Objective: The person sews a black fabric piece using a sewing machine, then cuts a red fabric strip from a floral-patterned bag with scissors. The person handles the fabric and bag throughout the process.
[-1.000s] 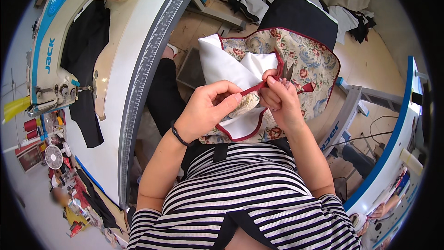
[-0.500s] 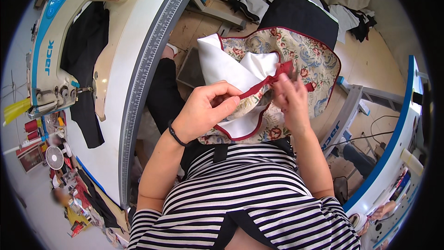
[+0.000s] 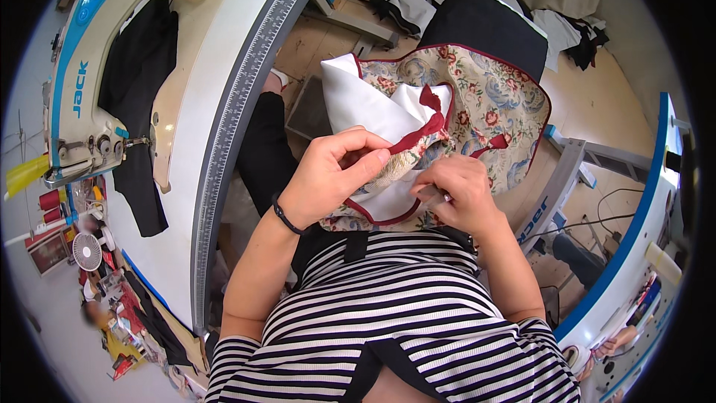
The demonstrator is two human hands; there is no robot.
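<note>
Floral tapestry fabric (image 3: 514, 97) with dark red binding and a white underside (image 3: 354, 97) lies across my lap. Between the thumb and fingers of my left hand (image 3: 339, 168), a red-bound corner of it is pinched. A loose tail of red binding (image 3: 430, 101) sticks up beyond that pinch, and a second red tail (image 3: 492, 145) rests on the floral side. My right hand (image 3: 459, 186) is curled closed just right of the pinched edge, over the fabric. Something small and shiny shows at its fingers, too small to name.
On the left stands a sewing machine (image 3: 71, 119) with black cloth (image 3: 134, 104) on its bed. A ruler strip (image 3: 224, 112) edges that table. Another blue-edged table (image 3: 656, 194) is at right, beside a grey metal stand (image 3: 556, 186). Fabric bundles (image 3: 391, 0) lie on the floor ahead.
My right hand has come down and toward me from the red binding, its fingers now curled. The released red tail stands up farther left. My left hand keeps its pinch.
</note>
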